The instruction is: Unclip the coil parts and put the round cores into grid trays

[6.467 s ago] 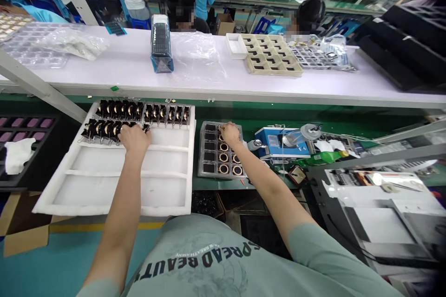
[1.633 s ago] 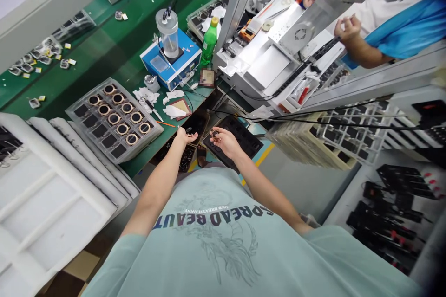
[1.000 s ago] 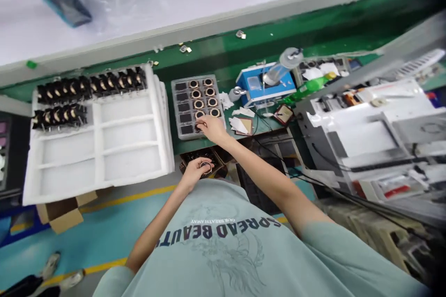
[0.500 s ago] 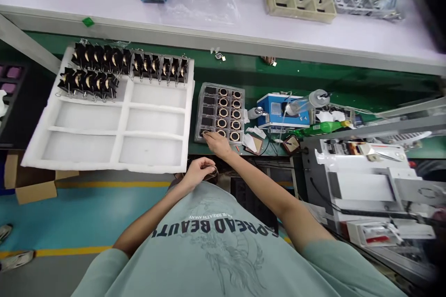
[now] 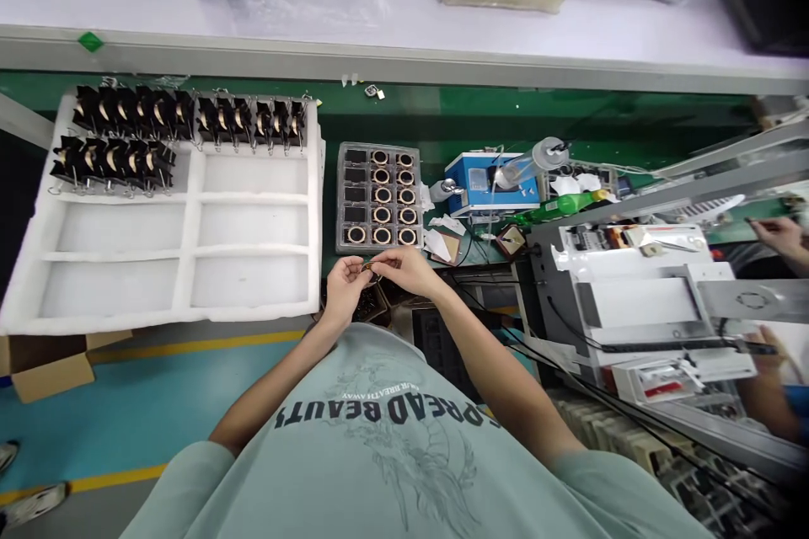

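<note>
My left hand and my right hand meet just in front of the bench edge. Their fingertips pinch a small, thin gold-coloured ring from both sides; its far details are too small to make out. Right beyond my fingers lies a clear plastic tray with square compartments. Gold rings with dark centres fill its middle and right columns. One more gold ring sits in the nearest compartment of the left column, and the other compartments there show plain dark squares.
Left of the tray, a white foam tray carries rows of black clipped pieces. To the right stand a blue box device, a green bottle and grey equipment. A shelf crosses above. Another person's hands show at far right.
My right hand has left the tray's near-left compartment and joined my left hand at the ring. A gold ring now shows in that compartment. The whole view has shifted right.
</note>
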A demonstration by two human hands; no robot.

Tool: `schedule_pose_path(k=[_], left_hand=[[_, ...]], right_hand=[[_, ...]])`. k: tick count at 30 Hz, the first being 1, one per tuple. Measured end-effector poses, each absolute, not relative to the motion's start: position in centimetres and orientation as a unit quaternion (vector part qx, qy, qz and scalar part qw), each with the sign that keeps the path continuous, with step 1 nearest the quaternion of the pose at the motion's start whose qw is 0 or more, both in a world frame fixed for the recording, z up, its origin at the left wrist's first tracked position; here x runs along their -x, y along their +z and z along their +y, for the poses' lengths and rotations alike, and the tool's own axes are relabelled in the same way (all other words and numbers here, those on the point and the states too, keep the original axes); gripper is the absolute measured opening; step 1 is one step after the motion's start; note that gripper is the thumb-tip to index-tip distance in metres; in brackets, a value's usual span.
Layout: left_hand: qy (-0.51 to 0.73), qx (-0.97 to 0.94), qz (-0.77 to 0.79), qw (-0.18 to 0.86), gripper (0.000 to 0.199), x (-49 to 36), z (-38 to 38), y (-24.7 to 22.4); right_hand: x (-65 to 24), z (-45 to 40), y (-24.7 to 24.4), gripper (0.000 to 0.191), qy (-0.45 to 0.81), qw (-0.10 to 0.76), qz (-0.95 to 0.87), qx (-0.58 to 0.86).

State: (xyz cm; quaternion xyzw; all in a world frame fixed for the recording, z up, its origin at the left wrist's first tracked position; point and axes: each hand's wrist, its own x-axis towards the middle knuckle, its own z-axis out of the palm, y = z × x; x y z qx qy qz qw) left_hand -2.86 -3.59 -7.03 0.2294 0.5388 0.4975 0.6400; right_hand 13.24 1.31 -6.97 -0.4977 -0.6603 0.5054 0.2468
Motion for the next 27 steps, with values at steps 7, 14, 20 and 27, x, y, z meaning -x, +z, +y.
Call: schedule_pose_path(k=[7,14,20,27], left_hand=[[0.443,-0.305,0.564,0.627,0.050,3.8,-4.3,-5.5],[0.285,-0.601,0.544,0.512,0.031,10.7,-2.8,1.4],[0.179,-0.657,0.721,0.129,0.038,21.2,5.5,5.2],[0.109,-0.498,0.860,0.016,0.045,31.9,10.9,3.7]], right_hand=[[-12.3,7.6,-8.2,0.017,0.360,0.259,-0.702,0.557],[-8.7,13.1,-13.9,0.024,0.205,0.245,-0.730,0.605],[-8.9,11.1,-15.8,0.032,0.095,0.273,-0.787,0.545],[-8.6,10.5,-15.8,0.025,0.086,0.245,-0.794,0.549]])
